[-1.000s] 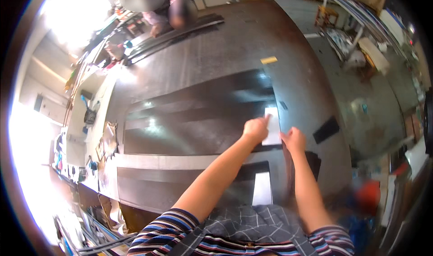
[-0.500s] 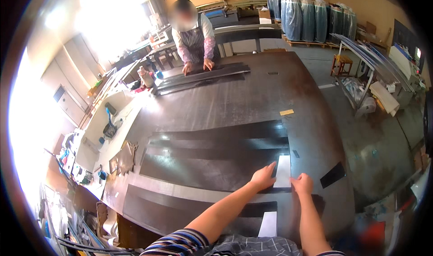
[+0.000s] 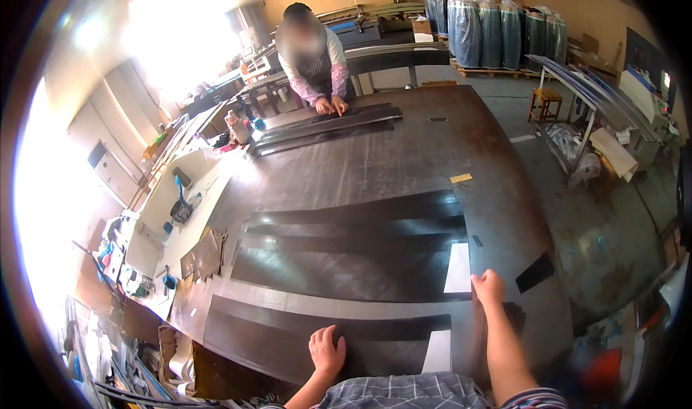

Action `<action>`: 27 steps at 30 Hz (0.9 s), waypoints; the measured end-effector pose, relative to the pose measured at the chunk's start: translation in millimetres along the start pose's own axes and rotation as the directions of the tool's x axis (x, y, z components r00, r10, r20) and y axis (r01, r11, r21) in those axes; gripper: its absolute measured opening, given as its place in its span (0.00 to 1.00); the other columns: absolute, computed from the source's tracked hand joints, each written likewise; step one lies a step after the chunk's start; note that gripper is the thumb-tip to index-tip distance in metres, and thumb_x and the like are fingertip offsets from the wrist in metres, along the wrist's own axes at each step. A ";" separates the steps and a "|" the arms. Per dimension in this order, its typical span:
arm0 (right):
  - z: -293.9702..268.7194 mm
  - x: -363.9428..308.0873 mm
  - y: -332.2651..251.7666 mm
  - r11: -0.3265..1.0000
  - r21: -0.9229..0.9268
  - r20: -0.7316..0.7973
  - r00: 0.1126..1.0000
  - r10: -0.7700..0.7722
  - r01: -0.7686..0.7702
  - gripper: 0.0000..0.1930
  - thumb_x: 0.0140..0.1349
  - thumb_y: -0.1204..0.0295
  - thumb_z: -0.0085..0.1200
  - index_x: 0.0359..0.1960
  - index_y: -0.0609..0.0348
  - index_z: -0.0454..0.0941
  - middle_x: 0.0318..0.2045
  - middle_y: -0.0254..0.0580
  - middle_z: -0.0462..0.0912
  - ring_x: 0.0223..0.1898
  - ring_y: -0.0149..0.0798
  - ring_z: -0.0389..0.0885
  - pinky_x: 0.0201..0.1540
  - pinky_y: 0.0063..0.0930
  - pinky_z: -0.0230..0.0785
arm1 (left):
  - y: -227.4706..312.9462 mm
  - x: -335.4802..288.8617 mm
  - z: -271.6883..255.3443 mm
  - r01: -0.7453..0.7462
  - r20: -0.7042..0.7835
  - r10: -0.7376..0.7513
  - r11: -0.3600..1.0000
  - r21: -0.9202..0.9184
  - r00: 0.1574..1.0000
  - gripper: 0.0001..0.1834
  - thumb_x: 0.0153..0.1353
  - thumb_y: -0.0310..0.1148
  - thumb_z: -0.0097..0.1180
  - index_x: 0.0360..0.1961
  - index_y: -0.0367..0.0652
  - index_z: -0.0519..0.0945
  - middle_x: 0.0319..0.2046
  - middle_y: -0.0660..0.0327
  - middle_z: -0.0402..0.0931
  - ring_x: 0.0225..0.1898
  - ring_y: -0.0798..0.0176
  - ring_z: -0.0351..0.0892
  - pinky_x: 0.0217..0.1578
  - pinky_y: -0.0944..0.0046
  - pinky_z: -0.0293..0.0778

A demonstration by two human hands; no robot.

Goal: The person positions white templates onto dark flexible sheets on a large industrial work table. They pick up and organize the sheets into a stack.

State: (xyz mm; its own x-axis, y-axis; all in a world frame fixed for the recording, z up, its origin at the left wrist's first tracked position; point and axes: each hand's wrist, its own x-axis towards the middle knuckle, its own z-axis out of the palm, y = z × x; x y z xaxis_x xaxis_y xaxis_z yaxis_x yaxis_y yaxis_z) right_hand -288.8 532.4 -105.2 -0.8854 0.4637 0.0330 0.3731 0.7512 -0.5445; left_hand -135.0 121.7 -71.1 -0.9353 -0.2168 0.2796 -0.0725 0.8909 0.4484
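Two dark, glossy flat sheets lie across the brown table, a far sheet [image 3: 346, 275] and a near sheet [image 3: 274, 340]. A white tapered piece [image 3: 457, 268] lies on the right end of the far sheet; a second white piece [image 3: 437, 351] lies on the near one. My left hand [image 3: 327, 350] rests at the near sheet, fingers apart and bent, with nothing visible in it. Just right of the far sheet's edge is my right hand [image 3: 490, 288], its fingers closed together near the white piece's lower corner. What they pinch, if anything, is too small to make out.
Across the table [image 3: 497, 192], a person [image 3: 317, 63] bends over stacked dark strips [image 3: 331, 126]. A yellow piece [image 3: 460, 178] and a black offcut [image 3: 535, 273] lie toward the right. Tools and a dark cup [image 3: 181, 210] stand on the left ledge. Wrapped rolls [image 3: 468, 30] stand at the back.
My left hand has left the far white piece and come back to the near sheet, lower left. My right hand has barely shifted. The other person's hands have come together over the strips.
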 end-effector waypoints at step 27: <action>19.5 -30.5 -11.4 0.969 -0.225 -0.269 0.950 -0.158 0.098 0.12 0.63 0.61 0.48 0.28 0.57 0.72 0.26 0.45 0.80 0.29 0.51 0.80 0.30 0.45 0.71 | -13.1 -15.6 8.0 -0.053 -0.011 0.054 0.994 0.093 0.998 0.17 0.54 0.35 0.57 0.45 0.46 0.75 0.45 0.57 0.71 0.52 0.51 0.67 0.55 0.51 0.60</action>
State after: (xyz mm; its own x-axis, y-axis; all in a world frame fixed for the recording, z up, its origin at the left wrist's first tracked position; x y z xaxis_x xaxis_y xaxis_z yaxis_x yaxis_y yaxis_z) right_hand -271.5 500.6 -116.4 -0.8254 0.4483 0.3433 0.3376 0.8792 -0.3363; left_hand -122.3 116.5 -88.1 -0.9341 -0.1725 0.3127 -0.0547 0.9344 0.3521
